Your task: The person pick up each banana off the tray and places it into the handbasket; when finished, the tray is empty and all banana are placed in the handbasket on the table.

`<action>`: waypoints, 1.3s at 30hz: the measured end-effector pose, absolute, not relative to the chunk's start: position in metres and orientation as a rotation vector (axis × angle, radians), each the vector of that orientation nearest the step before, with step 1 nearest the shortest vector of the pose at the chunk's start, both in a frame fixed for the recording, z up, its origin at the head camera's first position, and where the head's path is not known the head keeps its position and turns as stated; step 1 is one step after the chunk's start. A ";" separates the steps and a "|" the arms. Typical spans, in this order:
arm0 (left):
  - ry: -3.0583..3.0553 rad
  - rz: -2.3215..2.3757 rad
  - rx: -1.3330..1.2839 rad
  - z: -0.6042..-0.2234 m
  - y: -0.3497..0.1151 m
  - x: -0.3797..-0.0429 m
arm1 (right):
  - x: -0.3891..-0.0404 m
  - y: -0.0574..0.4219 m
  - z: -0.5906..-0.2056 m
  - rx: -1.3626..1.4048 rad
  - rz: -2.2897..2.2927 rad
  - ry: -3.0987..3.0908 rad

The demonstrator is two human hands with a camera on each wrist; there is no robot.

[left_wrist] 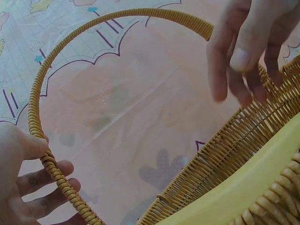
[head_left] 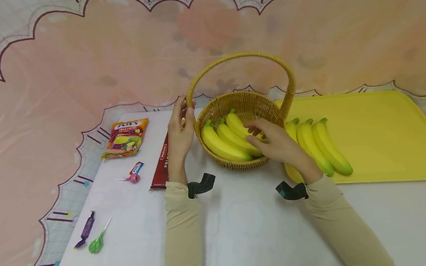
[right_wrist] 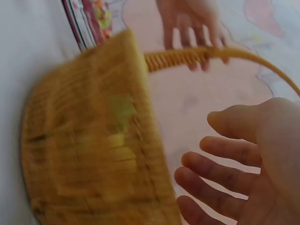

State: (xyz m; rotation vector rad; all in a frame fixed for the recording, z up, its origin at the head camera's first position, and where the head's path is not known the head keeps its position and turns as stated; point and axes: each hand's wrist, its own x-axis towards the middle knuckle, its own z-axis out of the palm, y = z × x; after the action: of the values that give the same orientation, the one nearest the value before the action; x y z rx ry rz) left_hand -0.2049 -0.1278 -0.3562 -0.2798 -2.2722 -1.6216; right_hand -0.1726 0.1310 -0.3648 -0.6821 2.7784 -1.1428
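My left hand (head_left: pixel 180 131) grips the left side of the tall handle (head_left: pixel 239 55) of a woven wicker basket (head_left: pixel 234 165). In the left wrist view, the thumb (left_wrist: pixel 33 146) presses one side of the handle while fingers pass behind it. Inside the basket lie three yellow bananas with green tips, among them the leftmost banana (head_left: pixel 221 144). Over the basket's right rim hovers my right hand (head_left: pixel 278 141), its fingers spread and loosely bent, holding nothing. It partly covers the rightmost banana. In the right wrist view, the fingers (right_wrist: pixel 220 178) are beside the basket's wall.
Right of the basket, a yellow tray (head_left: pixel 391 137) carries several more bananas (head_left: pixel 327 149), partly behind my right forearm. To the left lie a dark red package (head_left: pixel 160 169), an orange candy bag (head_left: pixel 124 140), a pink lollipop (head_left: pixel 133 178), a purple-wrapped candy (head_left: pixel 86 229) and a green lollipop (head_left: pixel 96 243).
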 end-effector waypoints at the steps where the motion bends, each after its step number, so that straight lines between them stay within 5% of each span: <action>1: -2.271 -1.621 -0.281 -0.356 -0.128 -0.205 | -0.171 0.137 -0.364 -0.654 -1.165 2.790; 25: -2.277 -1.620 -0.256 -0.354 -0.127 -0.200 | -0.134 0.279 -0.382 -0.306 -1.059 3.004; 39: -2.287 -1.622 -0.241 -0.354 -0.125 -0.201 | -0.123 0.304 -0.409 -0.163 -0.841 2.789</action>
State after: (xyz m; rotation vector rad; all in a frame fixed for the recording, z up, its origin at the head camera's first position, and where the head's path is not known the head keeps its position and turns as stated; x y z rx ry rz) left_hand -0.2006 -0.1251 -0.3541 -0.2407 -2.2870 -1.6216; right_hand -0.1225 0.3037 -0.4086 -0.1631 2.7887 -0.8409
